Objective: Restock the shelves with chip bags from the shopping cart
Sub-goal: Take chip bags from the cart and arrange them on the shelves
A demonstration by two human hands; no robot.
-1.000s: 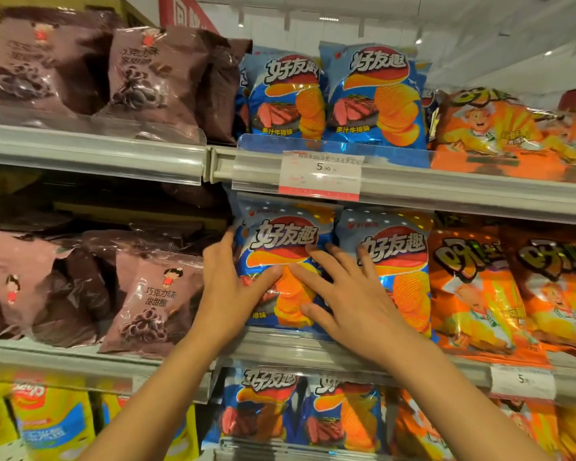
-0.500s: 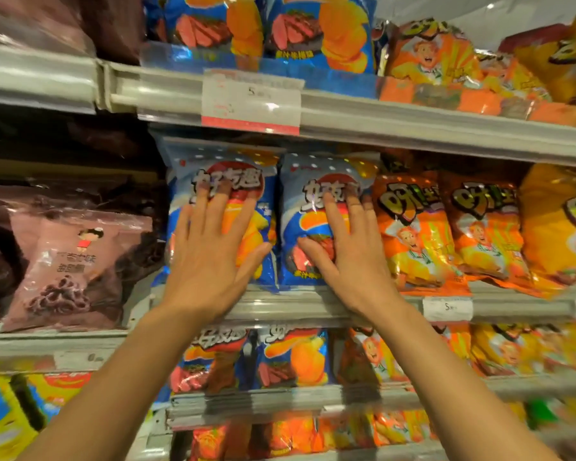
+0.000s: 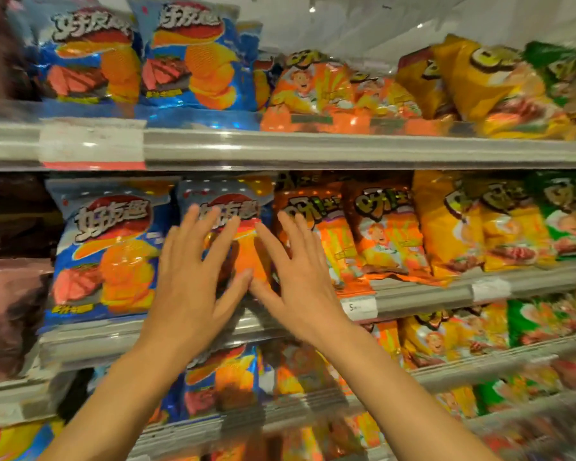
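Two blue chip bags stand upright on the middle shelf (image 3: 90, 341). The left blue bag (image 3: 107, 247) stands free. Both my hands lie flat on the right blue bag (image 3: 226, 201): my left hand (image 3: 193, 281) covers its lower left, my right hand (image 3: 300, 277) rests along its right edge, partly over the orange bag (image 3: 333, 234) beside it. Fingers of both hands are spread and neither hand grips anything. The thumbs nearly touch low on the bag. No shopping cart is in view.
The top shelf (image 3: 313, 148) carries more blue bags (image 3: 193, 61), then orange, yellow and green bags to the right. Brown snack bags (image 3: 10, 311) fill the left section. Lower shelves hold more chip bags. A price tag (image 3: 359, 306) sits on the middle rail.
The view has swung right and the picture is blurred. My left hand has left the left blue bag and moved onto the right blue bag; my right hand slid to that bag's right edge.
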